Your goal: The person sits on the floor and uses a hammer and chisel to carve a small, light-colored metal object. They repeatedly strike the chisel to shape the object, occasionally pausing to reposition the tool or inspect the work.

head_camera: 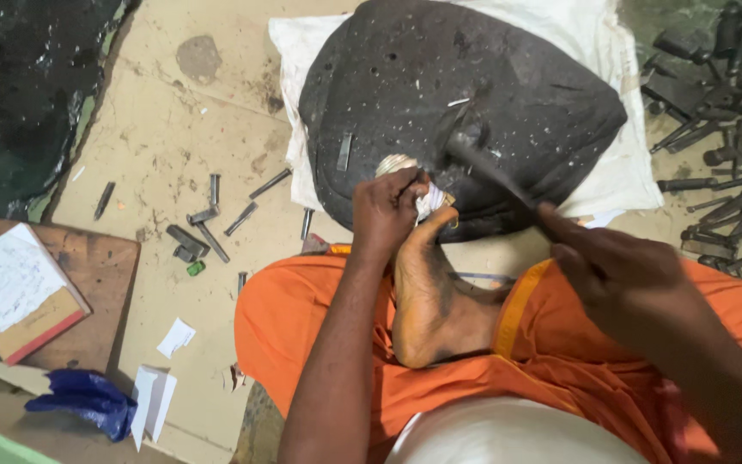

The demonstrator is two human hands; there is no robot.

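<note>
Small metal piece: silvery, ribbed, rounded, sits on the near edge of the dark domed block, just above the left hand. Left hand closed in a pinch around a whitish wrapped bit right next to the piece; the person's bare foot braces against the same spot from below. Right hand closed around the handle of a hammer. Handle runs diagonally up-left from the hand; head hovers over the block just right of the piece, apart from it. So the piece lies up-left of the right hand, roughly along the hammer's long axis. Left hand is far nearer, practically touching. Block rests on white cloth. Punches and chisels scattered on floor to the left, bigger tool pile on the right.
</note>
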